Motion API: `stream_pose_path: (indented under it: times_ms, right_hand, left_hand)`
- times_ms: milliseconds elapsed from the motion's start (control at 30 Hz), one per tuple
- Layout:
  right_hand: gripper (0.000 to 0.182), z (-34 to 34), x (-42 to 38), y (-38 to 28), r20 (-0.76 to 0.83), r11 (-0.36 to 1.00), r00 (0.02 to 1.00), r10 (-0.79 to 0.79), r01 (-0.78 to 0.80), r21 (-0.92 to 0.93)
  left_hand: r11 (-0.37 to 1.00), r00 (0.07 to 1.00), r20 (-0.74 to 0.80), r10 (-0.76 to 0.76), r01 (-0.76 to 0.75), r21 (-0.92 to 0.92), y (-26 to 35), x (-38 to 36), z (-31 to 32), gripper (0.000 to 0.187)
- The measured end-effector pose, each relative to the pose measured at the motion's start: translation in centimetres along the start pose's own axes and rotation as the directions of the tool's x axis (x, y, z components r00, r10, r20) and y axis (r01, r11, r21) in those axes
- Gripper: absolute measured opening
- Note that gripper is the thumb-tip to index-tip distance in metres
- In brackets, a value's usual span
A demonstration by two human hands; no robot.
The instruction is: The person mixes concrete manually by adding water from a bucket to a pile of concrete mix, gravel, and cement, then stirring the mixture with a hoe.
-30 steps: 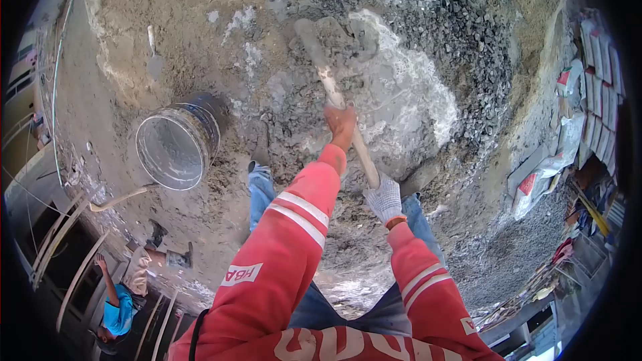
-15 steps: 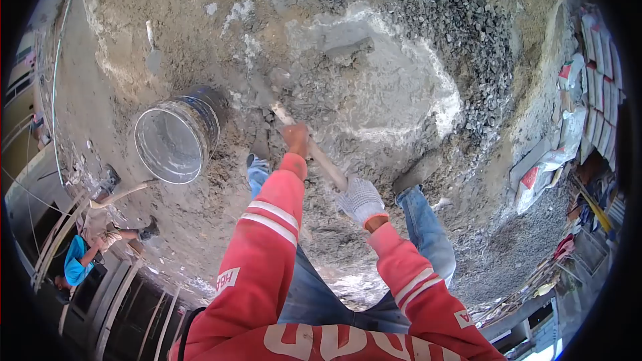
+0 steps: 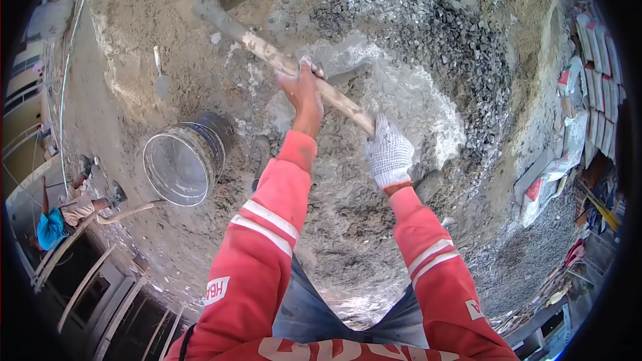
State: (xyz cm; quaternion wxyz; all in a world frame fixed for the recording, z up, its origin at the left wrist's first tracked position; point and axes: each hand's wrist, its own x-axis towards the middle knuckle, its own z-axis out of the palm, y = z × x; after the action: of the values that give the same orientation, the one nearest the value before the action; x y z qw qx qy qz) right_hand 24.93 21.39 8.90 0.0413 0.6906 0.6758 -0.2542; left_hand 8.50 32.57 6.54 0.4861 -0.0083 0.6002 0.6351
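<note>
My left hand point(image 3: 304, 93), bare, is wrapped round the middle of a wooden handle point(image 3: 271, 53). Lower down, at the handle's near end, my right hand point(image 3: 389, 152) grips it in a white knitted glove. The handle slants up to the left, where a grey metal end point(image 3: 217, 13) lies by a dark hollow in the ground; the tool's head cannot be made out clearly. Beneath and beyond my hands spreads wet grey mix with whitish powder point(image 3: 449, 130), bordered by dark gravel point(image 3: 461, 43).
A mud-smeared bucket point(image 3: 180, 166) stands at the left, with a trowel point(image 3: 160, 73) above it. A wooden pole point(image 3: 130, 212) lies near it. Another person point(image 3: 53, 226) in blue is at the far left. Sacks point(image 3: 545, 180) line the right side.
Both my hands have moved up and away from my body, with the handle reaching further to the upper left. My view has shifted, and the other person's pose differs.
</note>
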Motion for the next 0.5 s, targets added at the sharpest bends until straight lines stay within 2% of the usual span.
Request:
stream_pose_path:
  times_ms: [33,67,100,133,167,200,233,300,367,400,433,500]
  right_hand:
    - [0.042,-0.4,2.7,-1.2,-0.136,1.0,0.991,-0.004,0.0,-0.03]
    - [0.041,-1.2,5.1,-2.3,-0.106,0.998,0.992,0.07,-0.069,0.013]
    - [0.041,-1.4,7.0,-3.2,-0.072,0.988,0.987,0.145,-0.141,0.055]
    - [0.04,-0.5,8.3,-3.8,0.016,0.967,0.976,0.216,-0.216,0.132]
    - [0.039,0.7,8.9,-4.5,0.112,0.936,0.955,0.274,-0.291,0.196]
    - [0.039,2.9,8.5,-5.6,0.177,0.898,0.937,0.301,-0.341,0.277]
    - [0.04,5.2,7.9,-6.6,0.241,0.853,0.917,0.318,-0.388,0.349]
    - [0.044,7.0,5.7,-7.4,0.333,0.776,0.866,0.372,-0.487,0.4]
    - [0.051,5.1,2.8,-6.3,0.387,0.814,0.867,0.314,-0.456,0.36]
    - [0.054,4.3,1.9,-5.7,0.405,0.831,0.864,0.301,-0.446,0.332]
    - [0.057,4.3,0.4,-4.9,0.398,0.866,0.88,0.26,-0.394,0.307]
    - [0.063,5.2,-4.0,-3.4,0.389,0.905,0.896,0.213,-0.331,0.268]
  left_hand:
    - [1.0,0.998,0.055,0.009,-0.009,0.002,-0.3,2.0,2.4,0.043]
    - [1.0,0.994,0.111,0.013,-0.013,0.003,-1.2,3.9,4.4,0.04]
    - [0.996,0.995,0.103,-0.003,-0.007,0.094,-2.6,6.4,6.0,0.037]
    - [0.982,0.995,0.094,-0.021,0.003,0.189,-4.4,9.1,6.7,0.035]
    - [0.98,0.994,0.099,-0.035,0.015,0.201,-6.3,11.6,6.3,0.035]
    - [0.761,0.984,0.179,-0.017,-0.103,0.641,-8.3,14.3,4.8,0.043]
    - [0.356,0.965,0.26,-0.043,-0.228,0.906,-9.8,15.8,3.2,0.053]
    - [0.308,0.979,0.176,-0.104,-0.137,0.941,-10.9,14.2,0.5,0.047]
    - [0.438,0.984,0.105,-0.146,-0.031,0.899,-14.0,14.4,-3.1,0.045]
    - [0.446,0.987,0.102,-0.124,-0.036,0.895,-13.9,12.9,-3.8,0.045]
    - [0.449,0.99,0.094,-0.106,-0.037,0.893,-13.8,10.5,-4.9,0.045]
    - [0.481,0.986,-0.019,-0.165,0.097,0.871,-10.7,3.7,-5.6,0.05]
